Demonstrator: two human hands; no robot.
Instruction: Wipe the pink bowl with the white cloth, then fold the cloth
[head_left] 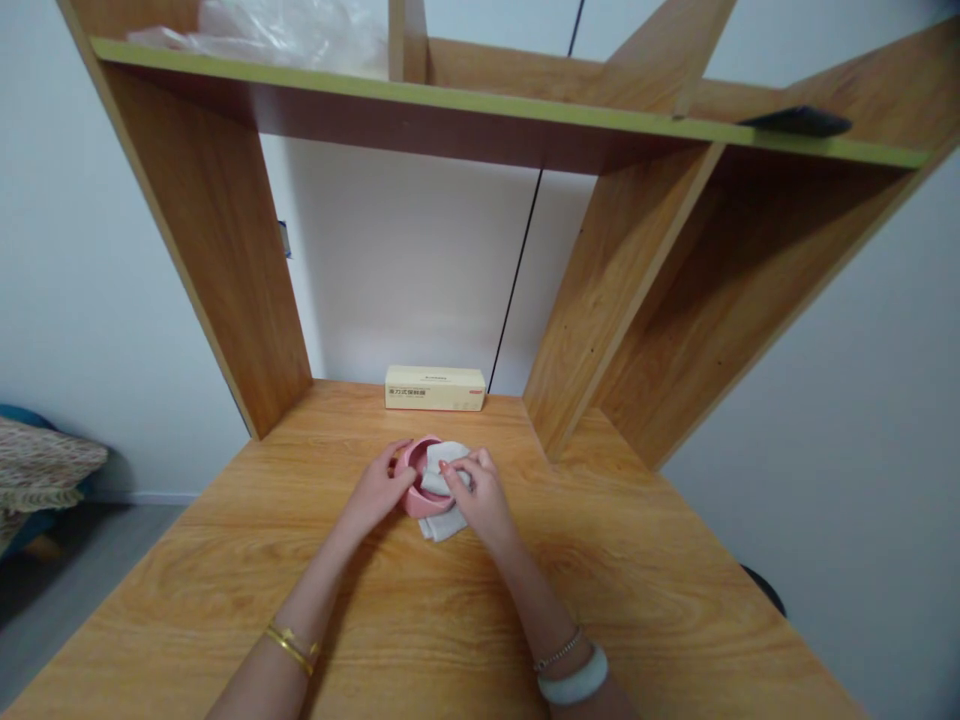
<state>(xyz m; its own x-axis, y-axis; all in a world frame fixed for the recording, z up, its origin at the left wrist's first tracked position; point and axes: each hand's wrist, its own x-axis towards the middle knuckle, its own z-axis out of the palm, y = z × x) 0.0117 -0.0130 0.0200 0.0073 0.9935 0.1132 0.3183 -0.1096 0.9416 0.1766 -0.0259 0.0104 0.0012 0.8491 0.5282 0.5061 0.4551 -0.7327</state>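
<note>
A small pink bowl (415,459) stands on the wooden desk (420,620), in the middle. My left hand (376,492) wraps around its left side and holds it. My right hand (480,495) is closed on a white cloth (442,522) that lies over the bowl's rim and inside, with one end hanging onto the desk. Gold bangles sit on my left wrist, a pale bangle and a chain on my right.
A long cream box (434,388) lies at the back of the desk against the wall. Wooden shelf uprights (600,290) rise on both sides. The upper shelf carries clear plastic (285,35) and a dark flat object (799,121).
</note>
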